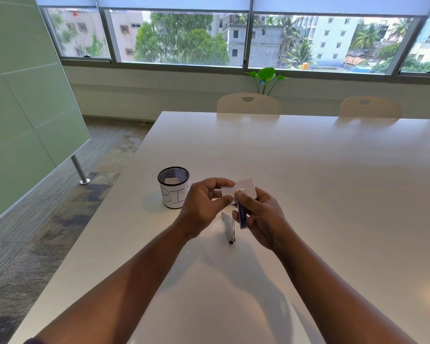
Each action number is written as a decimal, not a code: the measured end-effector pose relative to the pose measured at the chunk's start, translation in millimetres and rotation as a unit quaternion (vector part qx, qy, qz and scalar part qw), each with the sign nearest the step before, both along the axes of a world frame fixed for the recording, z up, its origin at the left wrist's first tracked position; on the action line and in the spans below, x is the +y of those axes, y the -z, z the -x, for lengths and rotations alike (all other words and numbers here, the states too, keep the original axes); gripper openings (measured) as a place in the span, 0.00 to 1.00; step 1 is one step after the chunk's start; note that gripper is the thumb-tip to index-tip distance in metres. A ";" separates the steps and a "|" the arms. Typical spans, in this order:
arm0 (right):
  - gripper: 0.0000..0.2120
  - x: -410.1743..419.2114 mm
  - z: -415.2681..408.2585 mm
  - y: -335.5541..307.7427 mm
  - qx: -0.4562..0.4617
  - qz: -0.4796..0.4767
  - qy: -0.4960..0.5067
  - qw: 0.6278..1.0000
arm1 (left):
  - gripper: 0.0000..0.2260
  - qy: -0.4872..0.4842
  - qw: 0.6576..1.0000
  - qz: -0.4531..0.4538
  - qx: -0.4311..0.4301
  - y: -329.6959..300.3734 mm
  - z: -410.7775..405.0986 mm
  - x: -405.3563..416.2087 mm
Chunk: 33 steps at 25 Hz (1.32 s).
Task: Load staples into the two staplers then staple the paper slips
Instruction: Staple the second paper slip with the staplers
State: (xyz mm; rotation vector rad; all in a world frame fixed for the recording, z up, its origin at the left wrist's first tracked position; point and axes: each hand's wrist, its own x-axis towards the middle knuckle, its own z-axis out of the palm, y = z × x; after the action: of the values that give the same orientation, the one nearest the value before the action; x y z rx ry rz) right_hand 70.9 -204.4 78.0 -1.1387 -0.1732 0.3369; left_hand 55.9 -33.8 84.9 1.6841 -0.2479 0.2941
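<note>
Slip [171, 181] inside mesh cup [173, 186]; left hand [204, 207] pinches paper slips [238, 189], right hand [261, 214] grips stapler [242, 217]

The small rectangular paper slips [243, 188] are plain white. The slim plastic stapler [242, 214] is dark blue with pale lettering along its side; the metal stapler [229, 227] is silver with a black end. The round wire-mesh cup [173, 186] is black, wrapped in a white label with black handwritten letters. The glossy desk [308, 194] is white.
</note>
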 end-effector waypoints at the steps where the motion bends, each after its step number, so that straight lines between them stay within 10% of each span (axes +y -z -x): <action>1: 0.15 -0.1 0.7 -0.2 0.000 0.001 0.001 1.000 | 0.14 0.003 1.000 -0.002 0.001 -0.3 0.2 0.3; 8: 0.12 -1.7 5.9 0.1 0.003 0.013 0.031 0.999 | 0.14 0.022 0.999 0.036 0.031 -1.2 3.5 -3.5; 13: 0.12 -3.1 5.7 2.2 0.012 0.010 0.052 0.999 | 0.26 0.120 0.945 0.265 0.153 -0.5 2.1 -16.2; 33: 0.18 -5.7 10.4 5.7 0.019 -0.025 0.051 0.998 | 0.13 0.082 0.897 0.358 0.246 11.8 -11.9 -37.1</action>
State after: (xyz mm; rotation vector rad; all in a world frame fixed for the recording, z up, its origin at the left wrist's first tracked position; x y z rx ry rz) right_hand 60.5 -210.1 72.4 -1.0866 -0.0895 0.2620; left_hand 67.8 -70.9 73.0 0.9476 0.0989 -0.1677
